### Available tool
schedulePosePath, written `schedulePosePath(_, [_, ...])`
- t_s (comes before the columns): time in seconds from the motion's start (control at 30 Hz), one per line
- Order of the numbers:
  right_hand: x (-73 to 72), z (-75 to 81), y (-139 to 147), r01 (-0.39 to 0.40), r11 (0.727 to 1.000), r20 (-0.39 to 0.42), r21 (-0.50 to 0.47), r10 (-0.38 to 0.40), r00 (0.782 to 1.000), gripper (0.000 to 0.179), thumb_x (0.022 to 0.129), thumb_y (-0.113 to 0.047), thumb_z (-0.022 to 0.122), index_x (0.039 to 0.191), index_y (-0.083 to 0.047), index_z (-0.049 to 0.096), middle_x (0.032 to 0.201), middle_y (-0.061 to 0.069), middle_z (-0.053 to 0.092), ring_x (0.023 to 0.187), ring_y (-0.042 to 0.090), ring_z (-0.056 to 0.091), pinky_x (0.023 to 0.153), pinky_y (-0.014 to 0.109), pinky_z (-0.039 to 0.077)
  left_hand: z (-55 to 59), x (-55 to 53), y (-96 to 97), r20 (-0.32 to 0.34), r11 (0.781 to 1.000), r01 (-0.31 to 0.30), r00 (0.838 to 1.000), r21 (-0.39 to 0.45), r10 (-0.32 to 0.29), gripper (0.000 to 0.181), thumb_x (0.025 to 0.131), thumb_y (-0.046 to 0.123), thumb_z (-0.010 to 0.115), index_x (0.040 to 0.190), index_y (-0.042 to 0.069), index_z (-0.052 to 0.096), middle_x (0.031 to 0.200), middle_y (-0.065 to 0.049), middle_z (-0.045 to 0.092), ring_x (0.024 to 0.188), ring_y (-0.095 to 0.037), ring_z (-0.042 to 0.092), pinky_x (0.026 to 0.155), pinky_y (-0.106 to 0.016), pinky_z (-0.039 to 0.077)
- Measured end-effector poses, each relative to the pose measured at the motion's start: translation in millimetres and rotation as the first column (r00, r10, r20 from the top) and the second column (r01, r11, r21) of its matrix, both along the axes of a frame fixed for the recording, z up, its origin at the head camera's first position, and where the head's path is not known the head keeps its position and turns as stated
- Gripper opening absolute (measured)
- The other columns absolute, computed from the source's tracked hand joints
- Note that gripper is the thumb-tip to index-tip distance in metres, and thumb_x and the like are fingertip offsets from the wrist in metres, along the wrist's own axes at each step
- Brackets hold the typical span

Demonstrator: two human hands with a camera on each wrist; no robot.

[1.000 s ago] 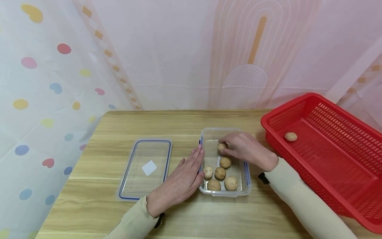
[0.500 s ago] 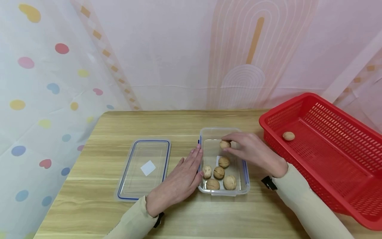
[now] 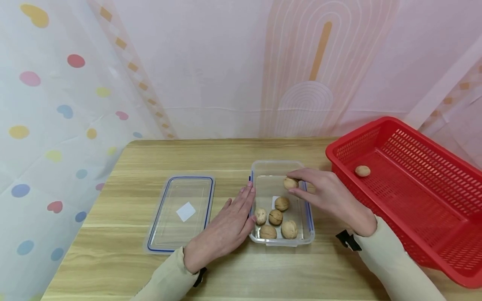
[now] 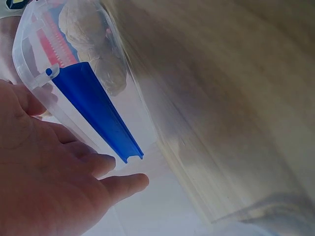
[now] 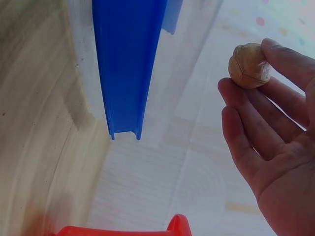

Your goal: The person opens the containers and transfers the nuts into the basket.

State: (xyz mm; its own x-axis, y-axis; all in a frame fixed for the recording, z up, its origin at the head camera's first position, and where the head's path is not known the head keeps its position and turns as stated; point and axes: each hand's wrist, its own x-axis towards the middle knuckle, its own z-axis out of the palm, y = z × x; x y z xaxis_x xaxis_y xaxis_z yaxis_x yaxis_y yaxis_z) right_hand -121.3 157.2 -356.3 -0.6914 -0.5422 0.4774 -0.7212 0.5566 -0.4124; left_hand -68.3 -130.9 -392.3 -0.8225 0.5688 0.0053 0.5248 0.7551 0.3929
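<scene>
My right hand point(image 3: 324, 190) pinches a walnut point(image 3: 290, 183) between thumb and fingers over the far right part of a clear plastic box point(image 3: 263, 167). The right wrist view shows that same walnut point(image 5: 248, 66) at the fingertips, with the box's blue side clip point(image 5: 129, 64) to its left. Several other walnuts point(image 3: 276, 217) lie in the near half of the box, by a small white label. Along the box's left wall rests my left hand point(image 3: 224, 234), its fingers straight. The left wrist view has its fingers beside a blue clip point(image 4: 96, 108).
To the left, a clear lid point(image 3: 177, 234) with a blue seal lies flat on the wooden table point(image 3: 226, 276), a white square on it. At the right stands a red slotted basket point(image 3: 425, 188) holding one walnut point(image 3: 362, 171). A patterned curtain point(image 3: 218, 75) hangs behind.
My right hand has shifted right with its walnut, from over the box's middle toward its right wall. The left hand stays at the left wall.
</scene>
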Motion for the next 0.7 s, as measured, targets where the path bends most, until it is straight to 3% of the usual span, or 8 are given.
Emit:
schedulePosePath(0.1, [5.3, 0.6, 4.7, 0.000, 0.999, 0.002, -0.036, 0.000, 1.000, 0.042, 0.081, -0.015, 0.089, 0.120, -0.003, 0.075, 0.113, 0.008, 0.077, 0.100, 0.022, 0.074, 0.081, 0.040, 0.062, -0.2, 0.1, -0.3, 0.000, 1.000, 0.001, 1.000, -0.001, -0.001, 0.064, 0.113, 0.030, 0.038, 0.164, -0.001, 0.015, 0.173, -0.013, 0.005, 0.158, -0.026, 0.012, 0.120, -0.060, 0.027])
schedulePosePath(0.2, [11.2, 0.1, 9.6, 0.005, 0.998, -0.022, -0.059, -0.006, 1.000, 0.043, 0.091, -0.035, 0.080, 0.119, -0.003, 0.075, 0.113, 0.008, 0.077, 0.101, 0.022, 0.074, 0.082, 0.037, 0.062, -0.2, 0.4, -0.9, 0.004, 1.000, 0.004, 1.000, -0.003, -0.004, 0.064, 0.113, 0.030, 0.037, 0.164, -0.001, 0.014, 0.173, -0.013, 0.004, 0.158, -0.025, 0.012, 0.121, -0.060, 0.027])
schedulePosePath(0.33, [20.3, 1.6, 15.5, 0.023, 0.996, -0.058, -0.088, -0.028, 0.998, 0.062, 0.098, -0.058, 0.056, 0.120, -0.004, 0.075, 0.112, 0.005, 0.077, 0.097, 0.020, 0.075, 0.088, 0.019, 0.056, 0.2, 0.3, -1.6, 0.006, 1.000, 0.009, 1.000, -0.003, -0.009, 0.064, 0.113, 0.031, 0.036, 0.164, 0.000, 0.012, 0.173, -0.014, 0.003, 0.158, -0.026, 0.012, 0.120, -0.060, 0.027])
schedulePosePath(0.4, [25.4, 4.1, 18.9, 0.040, 0.994, -0.057, -0.102, -0.046, 0.997, 0.064, 0.098, -0.060, 0.055, 0.121, -0.004, 0.076, 0.112, 0.004, 0.077, 0.097, 0.019, 0.074, 0.091, 0.012, 0.051, 0.2, 0.2, -1.9, 0.006, 1.000, 0.010, 1.000, -0.003, -0.010, 0.064, 0.113, 0.031, 0.036, 0.164, 0.000, 0.012, 0.173, -0.014, 0.004, 0.158, -0.026, 0.012, 0.120, -0.060, 0.027])
schedulePosePath(0.57, [38.2, 12.8, 28.9, 0.108, 0.987, -0.027, -0.119, -0.112, 0.993, 0.053, 0.095, -0.053, 0.066, 0.121, -0.008, 0.076, 0.112, 0.000, 0.077, 0.099, 0.018, 0.073, 0.095, 0.006, 0.045, 0.2, -0.1, -2.0, 0.003, 1.000, 0.013, 1.000, -0.003, -0.013, 0.064, 0.113, 0.030, 0.037, 0.164, -0.001, 0.013, 0.173, -0.014, 0.005, 0.158, -0.026, 0.012, 0.120, -0.061, 0.028])
schedulePosePath(0.7, [46.6, 18.6, 36.2, 0.138, 0.981, -0.011, -0.133, -0.141, 0.990, 0.041, 0.086, -0.025, 0.087, 0.122, -0.010, 0.076, 0.112, -0.002, 0.077, 0.101, 0.015, 0.072, 0.095, 0.007, 0.045, 0.3, -0.1, -1.5, 0.005, 1.000, 0.014, 1.000, -0.003, -0.014, 0.064, 0.113, 0.030, 0.037, 0.164, -0.001, 0.013, 0.173, -0.014, 0.004, 0.158, -0.026, 0.012, 0.120, -0.061, 0.028])
